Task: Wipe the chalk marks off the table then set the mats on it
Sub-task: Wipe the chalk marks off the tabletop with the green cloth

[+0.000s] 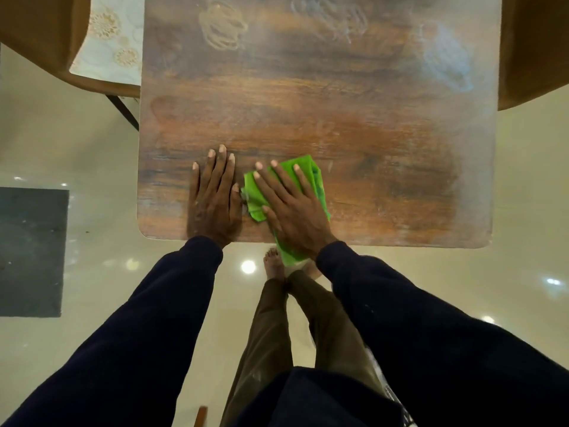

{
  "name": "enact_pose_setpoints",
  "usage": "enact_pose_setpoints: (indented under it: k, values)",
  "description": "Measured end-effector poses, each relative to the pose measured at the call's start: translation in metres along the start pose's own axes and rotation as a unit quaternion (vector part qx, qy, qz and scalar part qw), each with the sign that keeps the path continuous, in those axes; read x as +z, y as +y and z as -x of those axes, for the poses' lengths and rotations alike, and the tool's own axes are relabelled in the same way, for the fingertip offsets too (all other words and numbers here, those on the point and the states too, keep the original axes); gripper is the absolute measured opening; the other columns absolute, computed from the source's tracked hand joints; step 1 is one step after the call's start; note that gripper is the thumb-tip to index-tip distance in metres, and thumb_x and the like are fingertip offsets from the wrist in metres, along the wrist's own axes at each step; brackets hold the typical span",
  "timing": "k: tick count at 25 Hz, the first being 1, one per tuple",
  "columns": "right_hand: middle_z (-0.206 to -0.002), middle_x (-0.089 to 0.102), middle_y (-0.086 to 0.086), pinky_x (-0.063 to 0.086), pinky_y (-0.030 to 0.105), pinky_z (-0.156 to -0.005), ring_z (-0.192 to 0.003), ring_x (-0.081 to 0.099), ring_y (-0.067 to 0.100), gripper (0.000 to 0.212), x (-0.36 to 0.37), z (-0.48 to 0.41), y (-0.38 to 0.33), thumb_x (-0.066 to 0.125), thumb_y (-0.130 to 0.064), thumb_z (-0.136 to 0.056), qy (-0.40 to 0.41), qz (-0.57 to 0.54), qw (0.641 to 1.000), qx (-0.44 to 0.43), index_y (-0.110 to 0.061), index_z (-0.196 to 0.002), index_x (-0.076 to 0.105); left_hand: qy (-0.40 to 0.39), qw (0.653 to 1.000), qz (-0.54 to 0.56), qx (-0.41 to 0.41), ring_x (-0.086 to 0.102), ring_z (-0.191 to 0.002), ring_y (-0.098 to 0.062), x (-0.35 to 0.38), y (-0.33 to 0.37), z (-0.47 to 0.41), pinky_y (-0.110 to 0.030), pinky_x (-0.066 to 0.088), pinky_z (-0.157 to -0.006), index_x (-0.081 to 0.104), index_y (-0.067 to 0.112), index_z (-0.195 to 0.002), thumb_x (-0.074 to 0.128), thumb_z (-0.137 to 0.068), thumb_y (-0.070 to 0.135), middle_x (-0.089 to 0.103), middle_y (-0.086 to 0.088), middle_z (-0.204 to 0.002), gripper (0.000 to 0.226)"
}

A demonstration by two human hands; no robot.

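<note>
A brown wooden table [338,97] fills the upper middle. Chalk marks remain on its far part: a yellowish scribble [222,26] at the far left, a white scribble [331,16] at the far middle and a bluish one [446,61] at the far right. My right hand [289,208] lies flat, fingers spread, pressing a green cloth [311,172] onto the table near the front edge. The cloth's tail hangs over that edge. My left hand [214,198] rests flat on the bare wood just left of the cloth. A pale patterned mat [110,41] lies on the chair at the far left.
A brown chair [40,38] stands at the table's far left and another brown chair [532,47] at the far right. A dark floor mat [30,251] lies on the glossy cream floor to the left. My legs and a bare foot [273,263] are below the table's front edge.
</note>
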State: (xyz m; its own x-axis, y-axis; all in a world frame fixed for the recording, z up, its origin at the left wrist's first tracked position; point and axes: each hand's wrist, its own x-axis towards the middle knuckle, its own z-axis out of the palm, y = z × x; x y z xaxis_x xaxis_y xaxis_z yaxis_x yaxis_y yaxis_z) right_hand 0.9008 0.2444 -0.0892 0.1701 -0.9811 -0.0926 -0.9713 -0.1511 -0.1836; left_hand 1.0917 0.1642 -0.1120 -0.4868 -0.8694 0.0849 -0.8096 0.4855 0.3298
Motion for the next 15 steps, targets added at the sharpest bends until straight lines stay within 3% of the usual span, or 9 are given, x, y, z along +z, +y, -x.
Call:
enact_pose_setpoints:
  k: [3, 6, 9, 11, 15]
  values:
    - [-0.179, 0.015, 0.008, 0.012, 0.058, -0.133, -0.166, 0.011, 0.028, 0.063, -0.008, 0.06, 0.062, 0.024, -0.041, -0.115, -0.014, 0.011, 1.0, -0.004, -0.013, -0.171, 0.018, -0.002, 1.0, 0.008, -0.005, 0.017, -0.165, -0.029, 0.002, -0.001, 0.001, -0.055, 0.011, -0.133, 0.029, 0.005, -0.167, 0.032, -0.111, 0.023, 0.022, -0.014, -0.176, 0.058]
    - [-0.179, 0.017, 0.006, 0.014, 0.059, -0.132, -0.166, 0.012, 0.026, 0.061, -0.029, 0.065, 0.146, 0.028, -0.037, -0.114, 0.045, 0.006, 0.988, 0.146, -0.015, -0.171, 0.021, -0.01, 1.0, 0.017, -0.005, 0.015, -0.165, -0.029, 0.004, -0.002, 0.0, -0.055, 0.01, -0.133, 0.027, 0.004, -0.167, 0.029, -0.111, 0.024, 0.02, -0.014, -0.176, 0.059]
    - [-0.178, 0.021, 0.006, 0.014, 0.057, -0.132, -0.165, 0.016, 0.028, 0.06, -0.034, 0.006, 0.165, 0.027, -0.035, -0.114, 0.102, 0.014, 0.959, 0.265, -0.013, -0.17, 0.024, -0.01, 1.0, 0.015, -0.007, 0.014, -0.165, -0.028, 0.003, -0.003, 0.0, -0.054, 0.008, -0.134, 0.027, 0.005, -0.167, 0.03, -0.111, 0.025, 0.02, -0.013, -0.177, 0.06]
    - [-0.177, 0.022, 0.007, 0.014, 0.058, -0.131, -0.165, 0.017, 0.03, 0.06, -0.025, -0.022, 0.134, 0.03, -0.034, -0.113, 0.109, 0.013, 0.96, 0.256, -0.012, -0.169, 0.026, -0.01, 1.0, 0.017, -0.016, 0.012, -0.165, -0.028, 0.004, 0.008, -0.002, -0.053, 0.005, -0.134, 0.027, 0.006, -0.167, 0.031, -0.111, 0.027, 0.019, -0.012, -0.177, 0.06]
    - [-0.179, 0.016, 0.007, 0.01, 0.058, -0.132, -0.166, 0.01, 0.029, 0.063, -0.002, 0.035, 0.068, 0.034, -0.037, -0.113, 0.037, -0.007, 0.994, 0.101, -0.014, -0.17, 0.021, -0.022, 0.998, 0.058, 0.017, 0.016, -0.165, -0.027, 0.026, 0.069, -0.05, -0.053, 0.006, -0.134, 0.032, 0.005, -0.166, 0.029, -0.112, 0.025, 0.023, -0.013, -0.176, 0.057]
